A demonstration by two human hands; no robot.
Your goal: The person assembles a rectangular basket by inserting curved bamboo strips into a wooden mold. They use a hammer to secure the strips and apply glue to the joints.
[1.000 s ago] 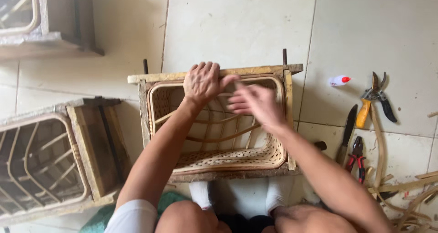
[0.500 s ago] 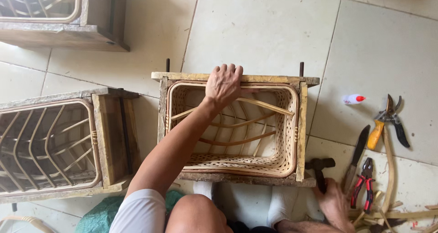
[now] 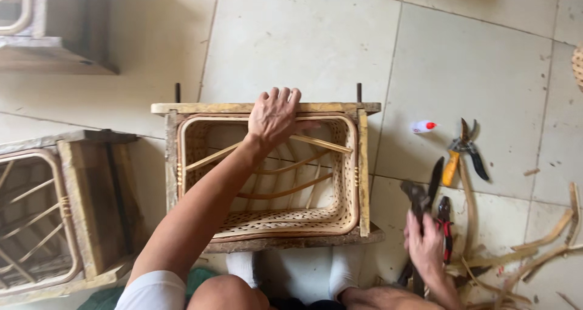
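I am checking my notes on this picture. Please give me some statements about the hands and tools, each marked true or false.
1. The left hand rests on the far rim of the woven basket. True.
2. The right hand is inside the basket. False: it is on the floor tools beside it, at a dark tool.
3. The orange-handled shears lie untouched on the tiles. True.
4. The basket is full of tools. False: only cane strips cross it.

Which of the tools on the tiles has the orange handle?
The pruning shears, farthest right by the small white bottle; the pliers have red grips.
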